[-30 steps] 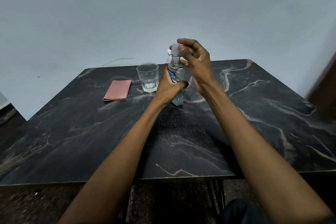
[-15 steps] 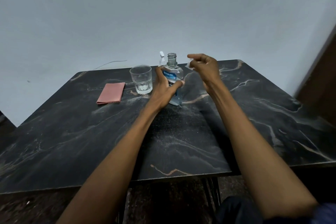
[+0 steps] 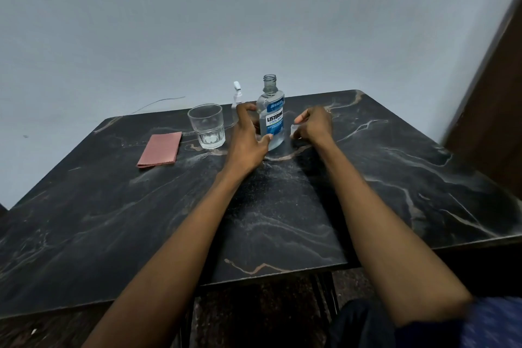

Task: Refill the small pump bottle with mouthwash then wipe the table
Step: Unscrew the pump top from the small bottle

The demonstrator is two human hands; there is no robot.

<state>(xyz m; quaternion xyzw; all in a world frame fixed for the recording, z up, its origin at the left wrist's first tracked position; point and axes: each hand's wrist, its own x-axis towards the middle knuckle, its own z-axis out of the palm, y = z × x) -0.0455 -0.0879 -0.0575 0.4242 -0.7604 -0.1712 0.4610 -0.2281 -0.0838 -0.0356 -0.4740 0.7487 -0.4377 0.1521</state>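
While both arms reach over the dark marble table (image 3: 395, 178), stuff sits in a row along the back half: a folded pink cloth (image 3: 160, 149) lies flat on the left, then an almost empty clear glass (image 3: 207, 125), then the small pump bottle (image 3: 236, 96) peeking up behind the left hand (image 3: 248, 138). That hand loosely cups the open mouthwash bottle (image 3: 270, 114), thumb touching its base, fingers curled round its left side. Bottle stands upright, no cap on its neck. Just right of it, the right hand (image 3: 313, 124) pinches something small and pale, probably the cap (image 3: 293, 129), low by the tabletop; it's too blurry to be sure.
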